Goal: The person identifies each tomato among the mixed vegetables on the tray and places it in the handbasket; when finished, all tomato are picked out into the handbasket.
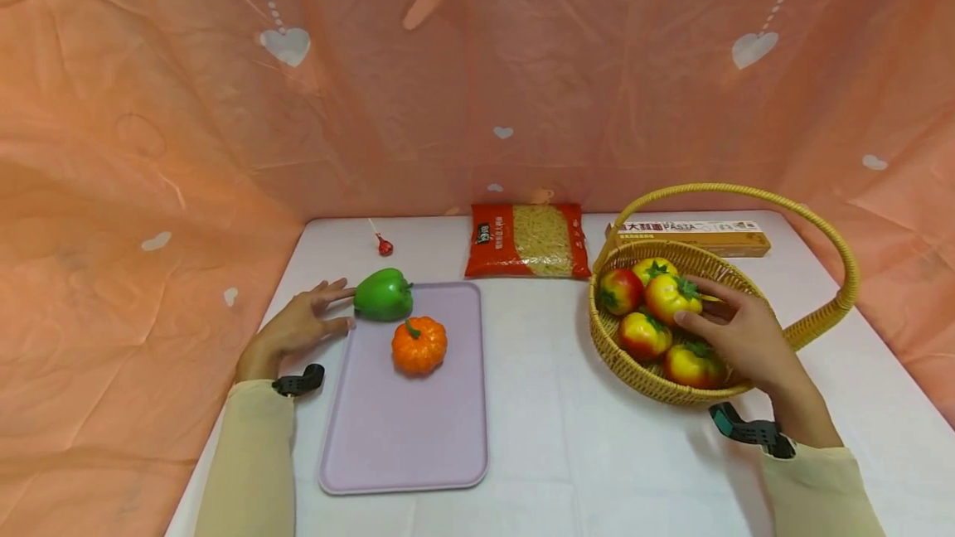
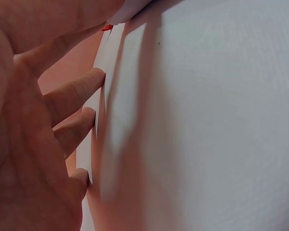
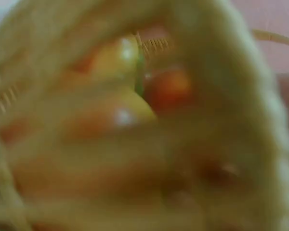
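Note:
In the head view my left hand [image 1: 302, 323] is at the upper left edge of a lilac tray [image 1: 403, 446], its fingers extended toward a green bell pepper [image 1: 384, 295]. Whether a fingertip touches the pepper is unclear. An orange pumpkin [image 1: 419, 345] sits on the tray beside the pepper. My right hand [image 1: 746, 338] reaches into a wicker basket [image 1: 634, 384] and grips a yellow-red tomato [image 1: 666, 297] between thumb and fingers. Several similar tomatoes lie around it. The right wrist view is mostly blurred basket weave [image 3: 221, 144], with tomatoes [image 3: 115, 115] seen through the gaps.
A red bag of pasta [image 1: 528, 240] lies at the back middle. Behind the basket is a pasta box [image 1: 734, 240], and the basket's tall handle [image 1: 836, 251] arches over to the right. A red lollipop [image 1: 385, 246] lies at the back left of the white table [image 1: 537, 429].

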Motion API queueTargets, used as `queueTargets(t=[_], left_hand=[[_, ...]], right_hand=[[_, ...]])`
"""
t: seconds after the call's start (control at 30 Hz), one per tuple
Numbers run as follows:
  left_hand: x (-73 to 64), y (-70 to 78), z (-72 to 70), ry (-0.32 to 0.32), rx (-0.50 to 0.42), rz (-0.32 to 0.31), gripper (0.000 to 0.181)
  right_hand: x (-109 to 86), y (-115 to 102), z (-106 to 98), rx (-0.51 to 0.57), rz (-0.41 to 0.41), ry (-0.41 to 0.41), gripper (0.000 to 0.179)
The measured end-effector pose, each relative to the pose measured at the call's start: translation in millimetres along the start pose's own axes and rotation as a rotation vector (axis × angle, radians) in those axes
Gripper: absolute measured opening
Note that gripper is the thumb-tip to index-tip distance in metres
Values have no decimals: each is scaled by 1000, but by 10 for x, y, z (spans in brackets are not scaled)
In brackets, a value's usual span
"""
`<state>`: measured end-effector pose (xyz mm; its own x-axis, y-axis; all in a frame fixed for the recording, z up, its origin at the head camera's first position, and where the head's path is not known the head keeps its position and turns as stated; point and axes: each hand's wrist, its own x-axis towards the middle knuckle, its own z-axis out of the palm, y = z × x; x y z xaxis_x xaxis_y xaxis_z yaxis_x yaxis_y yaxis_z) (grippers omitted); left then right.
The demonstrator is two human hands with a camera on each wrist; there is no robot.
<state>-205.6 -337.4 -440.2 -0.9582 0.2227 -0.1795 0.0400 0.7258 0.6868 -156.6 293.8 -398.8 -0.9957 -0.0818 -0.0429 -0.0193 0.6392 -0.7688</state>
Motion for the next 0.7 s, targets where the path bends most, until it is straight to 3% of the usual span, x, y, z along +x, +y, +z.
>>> queueTargets(t=[0.13, 0.3, 0.47, 0.7], left_hand=[[-14, 3, -15, 2, 9, 1, 68], [-20, 7, -13, 0, -7, -5, 68], [-1, -19, 18, -11, -26, -20, 68], [-43, -26, -57, 23, 54, 18, 62]], right_hand=[[-3, 1, -19, -182, -93, 41, 65], [50, -63, 46, -346, -185, 13, 65], [32, -108, 76, -374, -187, -5, 73], [-29, -195, 58, -353, -279, 147, 62]])
